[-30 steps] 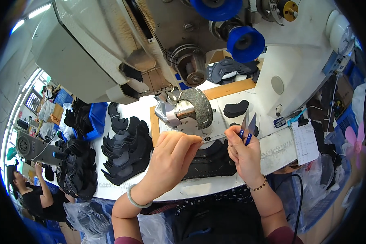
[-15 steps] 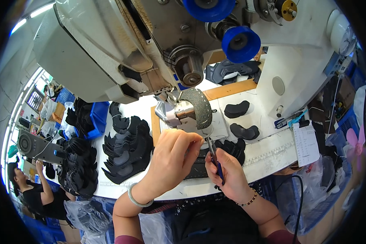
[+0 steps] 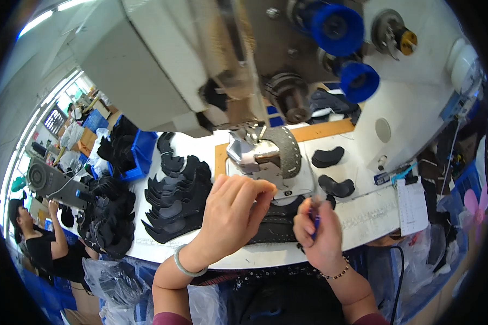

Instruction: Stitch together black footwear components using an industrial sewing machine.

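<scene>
A sewing machine stands over the table, its metal head above a curved dark grey fabric piece with a row of white stitches along it. In front of that piece my left hand is closed in a pinch; whatever is between the fingertips is too small to make out. My right hand is wrapped round blue-handled thread snips, blurred by motion, to the right of the left hand. Beneath and between both hands lie black curved pieces on the white table.
Stacked black pieces lie left of my hands. Two curved black pads rest at right, near a paper sheet. A blue bin with black parts stands at far left. Another person sits at left.
My right hand with the snips has moved right, away from the left hand and the fabric piece. My left hand stays pinched in nearly the same place. The whole view has shifted slightly.
</scene>
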Tool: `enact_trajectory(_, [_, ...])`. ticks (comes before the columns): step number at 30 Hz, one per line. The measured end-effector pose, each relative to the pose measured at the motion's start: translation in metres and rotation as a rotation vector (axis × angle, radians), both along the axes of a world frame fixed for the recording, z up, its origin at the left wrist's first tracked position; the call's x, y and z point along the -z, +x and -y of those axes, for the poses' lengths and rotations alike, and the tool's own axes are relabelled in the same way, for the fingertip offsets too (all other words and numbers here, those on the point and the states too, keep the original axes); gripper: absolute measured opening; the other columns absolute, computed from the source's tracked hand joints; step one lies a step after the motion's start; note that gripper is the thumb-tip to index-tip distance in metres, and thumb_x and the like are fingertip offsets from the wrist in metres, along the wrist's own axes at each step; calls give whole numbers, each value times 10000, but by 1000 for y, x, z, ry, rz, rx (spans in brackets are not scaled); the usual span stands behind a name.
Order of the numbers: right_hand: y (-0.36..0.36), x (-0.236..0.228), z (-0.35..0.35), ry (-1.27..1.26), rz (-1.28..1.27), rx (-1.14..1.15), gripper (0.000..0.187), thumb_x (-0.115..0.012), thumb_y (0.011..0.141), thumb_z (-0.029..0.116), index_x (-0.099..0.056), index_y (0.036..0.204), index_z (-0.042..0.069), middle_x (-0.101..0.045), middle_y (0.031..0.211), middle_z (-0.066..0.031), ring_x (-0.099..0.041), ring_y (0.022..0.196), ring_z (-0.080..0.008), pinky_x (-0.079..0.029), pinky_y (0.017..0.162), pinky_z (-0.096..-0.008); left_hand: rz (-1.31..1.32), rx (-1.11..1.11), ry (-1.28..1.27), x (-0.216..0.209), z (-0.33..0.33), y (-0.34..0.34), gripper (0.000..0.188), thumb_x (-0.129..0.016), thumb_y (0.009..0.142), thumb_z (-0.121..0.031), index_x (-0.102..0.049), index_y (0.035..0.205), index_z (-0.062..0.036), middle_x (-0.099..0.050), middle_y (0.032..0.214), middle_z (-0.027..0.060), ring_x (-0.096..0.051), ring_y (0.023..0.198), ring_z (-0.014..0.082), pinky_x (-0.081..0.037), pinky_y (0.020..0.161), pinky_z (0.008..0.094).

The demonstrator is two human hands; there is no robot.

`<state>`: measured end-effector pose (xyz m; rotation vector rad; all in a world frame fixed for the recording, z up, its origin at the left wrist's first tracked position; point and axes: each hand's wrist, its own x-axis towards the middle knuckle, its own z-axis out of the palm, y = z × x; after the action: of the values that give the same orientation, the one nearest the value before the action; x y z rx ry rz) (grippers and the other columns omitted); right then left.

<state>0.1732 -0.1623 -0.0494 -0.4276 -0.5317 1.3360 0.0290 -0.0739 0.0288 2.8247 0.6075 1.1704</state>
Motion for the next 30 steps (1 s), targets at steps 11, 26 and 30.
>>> enact_trajectory(11, [24, -62, -42, 214, 570, 550, 260, -608, 871, 60, -464, 654, 52, -457, 608, 45, -326, 548, -4, -268, 504, -187, 174, -296, 409, -36, -16, 0, 158, -700, 702, -9, -575, 792, -46, -526, 663, 28, -472, 563, 184, -324, 532, 313])
enact_trajectory(26, [-13, -77, -57, 59, 258, -8, 230, -520, 951, 179, -581, 1058, -16, -451, 593, 10, -361, 460, -40, -254, 418, -197, 188, -383, 459, -39, -16, 9, 174, -693, 677, -28, -559, 784, -57, -509, 650, 21, -486, 594, 182, -326, 572, 322])
enact_trajectory(30, [-14, -75, -58, 48, 197, -15, 209, -528, 946, 180, -574, 1022, -9, -455, 588, 8, -363, 458, -45, -263, 425, -202, 205, -348, 443, -41, -15, 10, 182, -697, 671, -27, -560, 789, -59, -513, 650, 14, -487, 592, 177, -326, 574, 319])
